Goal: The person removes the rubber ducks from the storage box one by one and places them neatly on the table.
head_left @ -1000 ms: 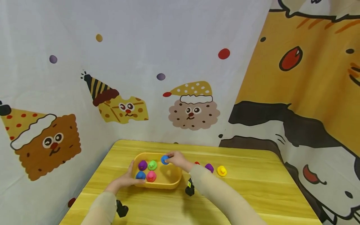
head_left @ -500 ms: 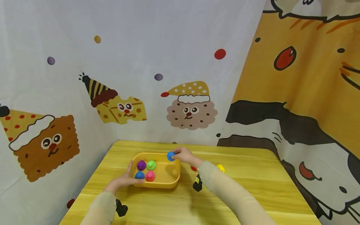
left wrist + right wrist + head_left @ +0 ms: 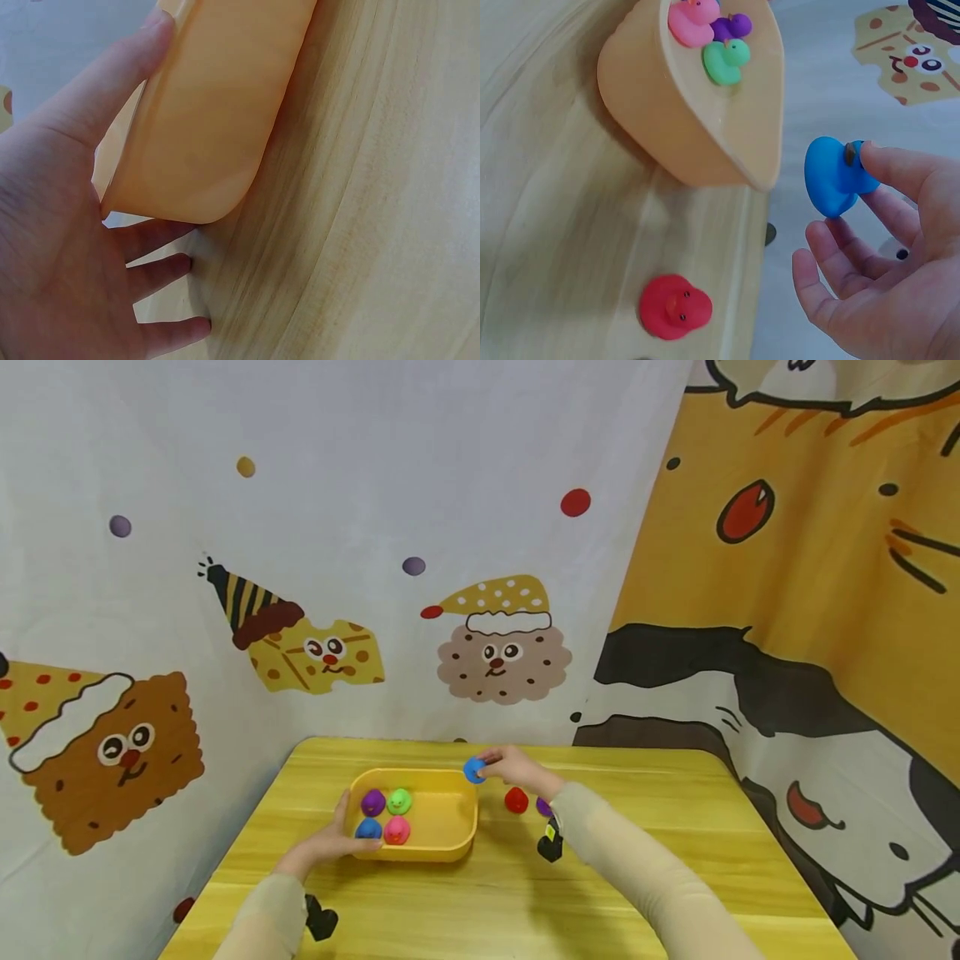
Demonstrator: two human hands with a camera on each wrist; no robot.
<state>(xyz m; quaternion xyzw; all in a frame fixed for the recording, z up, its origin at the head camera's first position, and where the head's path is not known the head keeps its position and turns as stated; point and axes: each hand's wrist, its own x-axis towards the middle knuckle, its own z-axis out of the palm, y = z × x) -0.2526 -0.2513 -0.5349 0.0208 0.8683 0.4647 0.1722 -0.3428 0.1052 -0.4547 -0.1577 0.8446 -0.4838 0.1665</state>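
My right hand point(image 3: 517, 768) pinches a blue toy duck point(image 3: 832, 178) between thumb and fingers. In the right wrist view the duck is apart from the yellow plastic bin point(image 3: 435, 853), past its far right corner. Four fingers' worth of detail aside, my left hand point(image 3: 330, 842) lies around the bin's near left corner. Its thumb is on the rim, and the fingers seen in the left wrist view are nearly straight along the outside. Inside the bin's left half sit a purple duck point(image 3: 372, 802), a green duck point(image 3: 400, 802), another blue duck point(image 3: 367, 828) and a pink duck point(image 3: 397, 831).
On the wooden table point(image 3: 450, 906), right of the bin, stands a red duck point(image 3: 516, 800). Beside it a second purple duck point(image 3: 543, 807) is partly covered by the right sleeve. A cartoon-printed cloth point(image 3: 360, 510) hangs behind the table.
My right hand has moved right with the blue duck, from over the bin's inside to its far right corner. The red duck has come into fuller view. The left hand stays at the bin.
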